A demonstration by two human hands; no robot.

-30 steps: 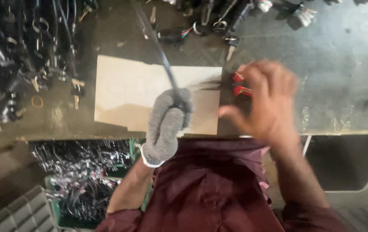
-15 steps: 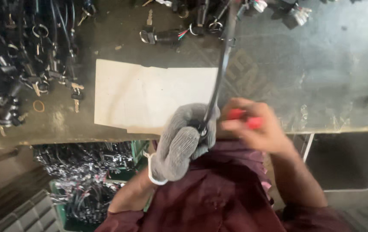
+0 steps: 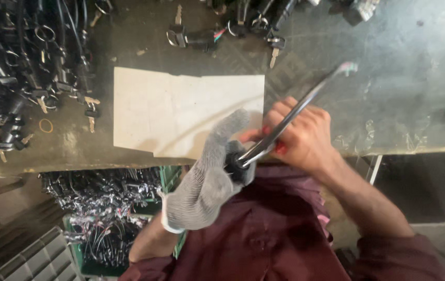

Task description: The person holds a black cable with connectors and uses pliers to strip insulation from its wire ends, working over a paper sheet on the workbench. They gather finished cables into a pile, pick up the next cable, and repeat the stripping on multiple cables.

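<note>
At the bench edge, the gloved left hand (image 3: 209, 179) is clenched around a black plug (image 3: 236, 165) at the near end of a grey cable (image 3: 299, 106). The bare right hand (image 3: 300, 136) grips red-handled pliers (image 3: 277, 148) against that cable. Beige card (image 3: 181, 112) lies just behind; key switches (image 3: 35, 88) crowd the left.

A grey knitted cloth glove is covering the left hand (image 3: 207, 179), gripping a black sheathed cable (image 3: 290, 117) that is shining glossy. The sheet of matt cardboard (image 3: 181, 112) is lying on a dull, scuffed metal bench (image 3: 389, 78).
</note>
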